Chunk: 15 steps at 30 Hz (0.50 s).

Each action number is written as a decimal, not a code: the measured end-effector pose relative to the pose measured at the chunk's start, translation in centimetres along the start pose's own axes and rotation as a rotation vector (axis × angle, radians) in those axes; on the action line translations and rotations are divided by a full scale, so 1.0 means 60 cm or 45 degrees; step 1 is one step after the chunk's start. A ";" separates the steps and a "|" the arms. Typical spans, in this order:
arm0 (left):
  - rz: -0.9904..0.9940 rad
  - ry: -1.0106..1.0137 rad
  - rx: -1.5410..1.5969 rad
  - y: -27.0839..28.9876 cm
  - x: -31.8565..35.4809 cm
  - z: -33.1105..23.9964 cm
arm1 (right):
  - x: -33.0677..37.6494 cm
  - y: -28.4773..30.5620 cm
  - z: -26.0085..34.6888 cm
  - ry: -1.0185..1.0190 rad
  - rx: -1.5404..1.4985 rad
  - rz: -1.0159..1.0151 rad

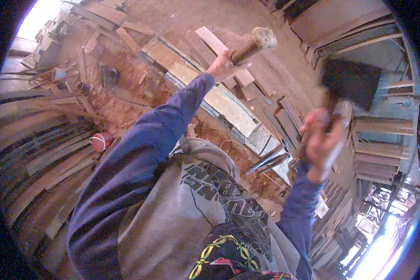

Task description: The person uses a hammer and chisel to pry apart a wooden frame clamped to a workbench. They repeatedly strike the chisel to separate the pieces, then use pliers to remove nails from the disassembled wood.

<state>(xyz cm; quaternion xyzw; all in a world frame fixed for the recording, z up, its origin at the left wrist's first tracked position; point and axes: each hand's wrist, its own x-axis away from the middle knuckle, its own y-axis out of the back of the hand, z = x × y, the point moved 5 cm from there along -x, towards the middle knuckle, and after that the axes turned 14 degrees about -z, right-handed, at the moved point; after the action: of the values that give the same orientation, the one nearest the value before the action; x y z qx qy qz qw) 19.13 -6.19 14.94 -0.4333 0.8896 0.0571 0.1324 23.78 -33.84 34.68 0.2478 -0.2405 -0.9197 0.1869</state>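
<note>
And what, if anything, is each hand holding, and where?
Left hand: wooden rod, below its frayed end. Right hand: blurred block-headed mallet, by the handle.

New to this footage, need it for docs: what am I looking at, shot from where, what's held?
There's no machine here, just a person's two bare hands. The single picture comes from a wide fisheye camera worn on the head, looking down, so straight edges bend near the rim.

The left hand grips a thick brown handle with a frayed, pale end. The right hand holds what looks like a dark, block-headed mallet, blurred.

Beyond lies a long, pale bench with slim bars toward its lower-right end. A red bucket is at left.
</note>
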 end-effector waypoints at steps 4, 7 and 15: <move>-0.021 0.000 -0.089 0.013 -0.011 0.008 | -0.175 0.091 0.213 0.520 -0.326 -0.487; 0.001 0.035 -0.137 0.017 -0.013 0.024 | -0.198 0.035 0.247 0.556 -0.539 -0.537; -0.011 0.059 -0.080 0.003 -0.005 0.026 | -0.175 -0.088 0.033 0.542 0.451 0.433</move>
<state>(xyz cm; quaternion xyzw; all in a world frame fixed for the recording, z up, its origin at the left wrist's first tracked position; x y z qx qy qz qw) 19.44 -5.50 13.50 -0.4422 0.8884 0.0744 0.0985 30.01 -23.97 37.19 0.4196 -0.3903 -0.7467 0.3378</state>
